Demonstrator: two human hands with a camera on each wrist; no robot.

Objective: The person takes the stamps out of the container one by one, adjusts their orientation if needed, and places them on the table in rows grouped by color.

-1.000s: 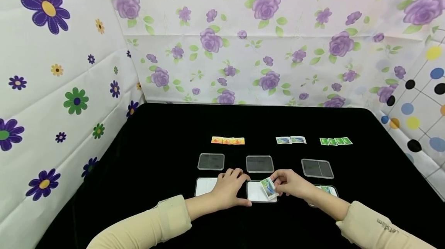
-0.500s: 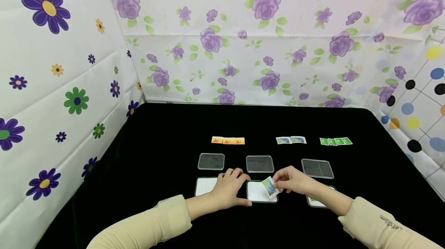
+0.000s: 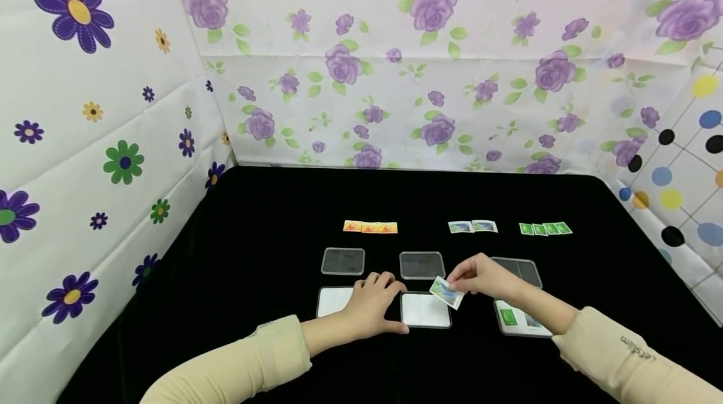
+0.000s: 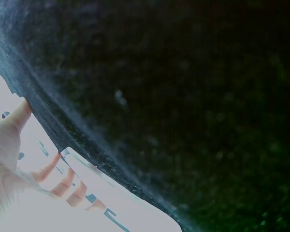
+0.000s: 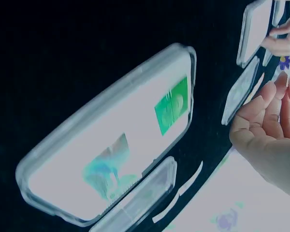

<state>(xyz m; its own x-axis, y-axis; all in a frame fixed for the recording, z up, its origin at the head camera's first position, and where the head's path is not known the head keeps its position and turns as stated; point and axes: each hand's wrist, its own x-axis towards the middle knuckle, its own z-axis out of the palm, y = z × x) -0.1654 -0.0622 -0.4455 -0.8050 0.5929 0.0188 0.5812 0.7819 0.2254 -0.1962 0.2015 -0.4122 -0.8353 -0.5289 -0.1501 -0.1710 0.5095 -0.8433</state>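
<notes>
My right hand pinches a blue-and-green picture stamp between thumb and fingertips, over the upper right corner of the middle white-lined case. In the right wrist view the right hand shows with its fingers bent and the stamp hardly visible. My left hand rests with spread fingers at the middle case's left edge, partly covering the left white-lined case. The right white-lined case holds a green stamp and a blue picture stamp; my right forearm partly hides it in the head view.
Three clear lids lie in a row behind the cases. Farther back are orange stamps, two blue picture stamps and several green stamps on the black cloth. Flowered sheets stand around the table.
My right hand has lifted the picture stamp up and to the right, from over the middle case to its upper right corner, tilting it. The left hand stays put.
</notes>
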